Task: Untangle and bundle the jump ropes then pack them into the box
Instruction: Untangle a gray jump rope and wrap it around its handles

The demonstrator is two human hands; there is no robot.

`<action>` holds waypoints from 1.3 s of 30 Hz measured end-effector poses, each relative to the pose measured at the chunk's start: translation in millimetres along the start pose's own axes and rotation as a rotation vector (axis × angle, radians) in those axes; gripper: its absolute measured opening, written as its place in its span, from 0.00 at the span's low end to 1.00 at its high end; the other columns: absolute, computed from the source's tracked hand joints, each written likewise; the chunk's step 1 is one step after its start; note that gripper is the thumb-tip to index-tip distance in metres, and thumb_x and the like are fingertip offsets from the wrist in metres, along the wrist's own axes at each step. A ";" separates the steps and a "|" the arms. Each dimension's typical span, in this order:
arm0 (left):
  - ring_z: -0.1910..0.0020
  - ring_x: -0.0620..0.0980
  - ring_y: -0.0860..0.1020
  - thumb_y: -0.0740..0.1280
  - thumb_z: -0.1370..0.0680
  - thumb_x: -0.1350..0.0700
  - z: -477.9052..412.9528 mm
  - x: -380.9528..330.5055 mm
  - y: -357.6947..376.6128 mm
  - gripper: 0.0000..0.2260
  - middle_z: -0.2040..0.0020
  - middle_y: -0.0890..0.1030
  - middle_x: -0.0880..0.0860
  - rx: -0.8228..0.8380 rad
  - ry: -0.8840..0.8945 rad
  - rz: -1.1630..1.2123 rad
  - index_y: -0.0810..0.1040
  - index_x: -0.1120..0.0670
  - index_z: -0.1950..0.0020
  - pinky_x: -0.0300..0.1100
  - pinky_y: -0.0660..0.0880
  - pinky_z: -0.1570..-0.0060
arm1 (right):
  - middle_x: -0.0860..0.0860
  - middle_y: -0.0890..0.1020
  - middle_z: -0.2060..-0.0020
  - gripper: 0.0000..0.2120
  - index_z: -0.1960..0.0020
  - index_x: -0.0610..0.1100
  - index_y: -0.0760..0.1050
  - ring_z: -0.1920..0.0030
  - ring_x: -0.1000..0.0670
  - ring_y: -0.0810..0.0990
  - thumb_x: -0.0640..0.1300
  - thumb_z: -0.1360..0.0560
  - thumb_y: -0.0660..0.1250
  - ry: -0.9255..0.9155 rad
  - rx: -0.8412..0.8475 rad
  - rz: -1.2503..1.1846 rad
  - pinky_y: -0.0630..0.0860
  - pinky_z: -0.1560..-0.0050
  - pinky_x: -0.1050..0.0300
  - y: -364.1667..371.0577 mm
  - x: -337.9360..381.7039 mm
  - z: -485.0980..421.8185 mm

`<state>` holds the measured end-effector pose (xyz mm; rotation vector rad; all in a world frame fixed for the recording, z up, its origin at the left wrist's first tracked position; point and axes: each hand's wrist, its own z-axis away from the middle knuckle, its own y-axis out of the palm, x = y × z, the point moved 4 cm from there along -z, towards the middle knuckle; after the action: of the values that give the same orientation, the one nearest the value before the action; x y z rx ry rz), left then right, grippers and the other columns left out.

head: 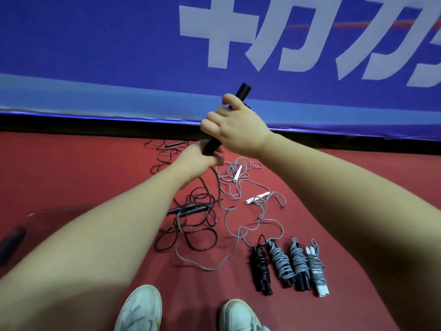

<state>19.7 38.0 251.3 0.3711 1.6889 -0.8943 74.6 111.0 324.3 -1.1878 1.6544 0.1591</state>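
L hand (pixel 198 157) fingers curled round base of paired black handles (pixel 242 91), R hand (pixel 235 125) wrapped mid-shaft, prob. pinning them together for winding trailing grey cord (pixel 218 199).

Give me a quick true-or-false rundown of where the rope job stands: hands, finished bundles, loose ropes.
1. Both the left hand and the right hand grip the paired black handles. True.
2. Six wound bundles lie on the floor. False: four wound bundles lie side by side on the red floor.
3. A grey rope with white handles lies loose and unwound on the floor. True.
4. The black rope tangle is wound tight around its handles. False: it lies in open loops below the left hand.
5. The finished bundles sit inside a box. False: they lie on the bare floor.
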 end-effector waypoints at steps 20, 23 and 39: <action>0.75 0.45 0.64 0.60 0.19 0.46 7.1 14.5 -21.8 0.14 0.72 0.66 0.47 -0.126 -0.087 0.391 0.67 0.52 0.61 0.43 0.69 0.64 | 0.47 0.58 0.25 0.46 0.23 0.49 0.44 0.28 0.51 0.60 0.36 0.29 0.70 1.096 0.690 -1.870 0.64 0.33 0.58 44.7 102.9 76.1; 0.73 0.47 0.68 0.61 0.20 0.45 6.7 14.8 -15.8 0.16 0.72 0.71 0.48 -0.096 -0.105 0.416 0.68 0.53 0.63 0.43 0.69 0.62 | 0.47 0.67 0.30 0.32 0.26 0.42 0.57 0.33 0.53 0.67 0.34 0.26 0.67 1.032 0.558 -2.008 0.70 0.41 0.65 50.6 122.7 53.2; 0.71 0.44 0.70 0.57 0.21 0.69 13.3 37.8 -64.3 0.11 0.63 0.73 0.52 -0.413 -0.162 0.860 0.69 0.53 0.50 0.36 0.70 0.72 | 0.54 0.69 0.69 0.13 0.61 0.50 0.69 0.68 0.55 0.68 0.50 0.19 0.56 0.956 0.855 -1.449 0.66 0.63 0.59 40.8 127.9 78.4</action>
<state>-25.2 -21.8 238.8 0.6464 1.3179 0.0582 100.0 100.5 171.3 -1.4925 0.8850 -2.0215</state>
